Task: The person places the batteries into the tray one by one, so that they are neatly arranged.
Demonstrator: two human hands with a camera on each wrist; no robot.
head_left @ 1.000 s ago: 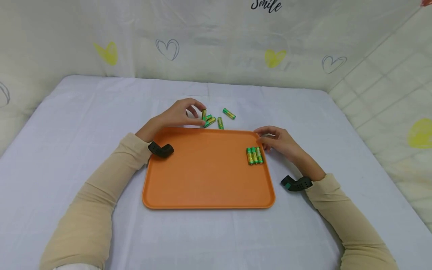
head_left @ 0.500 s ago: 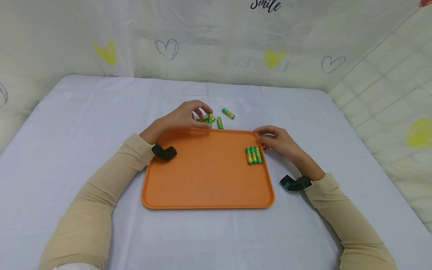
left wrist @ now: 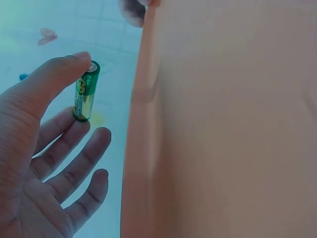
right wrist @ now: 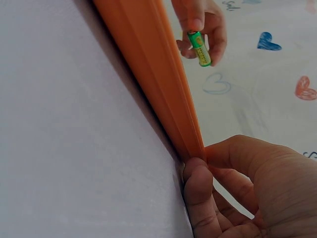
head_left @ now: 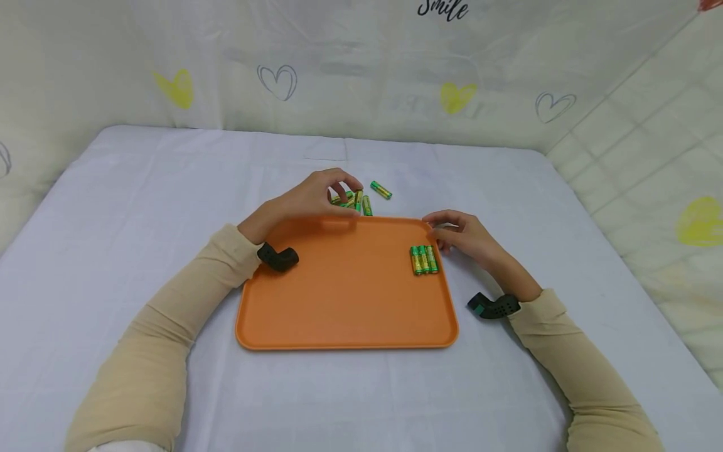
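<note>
My left hand [head_left: 316, 196] pinches a green and gold battery [left wrist: 86, 91] end to end, thumb on one end and fingertips on the other. It holds the battery just beyond the far rim of an orange tray [head_left: 344, 282]. Its other fingers are spread apart in the left wrist view. At the tray's far right corner, my right hand [head_left: 464, 235] grips the rim between thumb and fingers. Inside the tray near that corner, three batteries [head_left: 424, 259] lie side by side in a row.
Behind the tray, a loose battery [head_left: 381, 189] lies on the white cloth [head_left: 491, 182], and another battery [head_left: 367, 206] lies close to the rim. More batteries [head_left: 342, 198] are partly hidden behind the left hand. A curtain with printed hearts [head_left: 277, 81] hangs behind the table.
My left hand has moved a little to the right along the far rim with the battery in its fingers. My right hand has stayed at the tray's corner.
</note>
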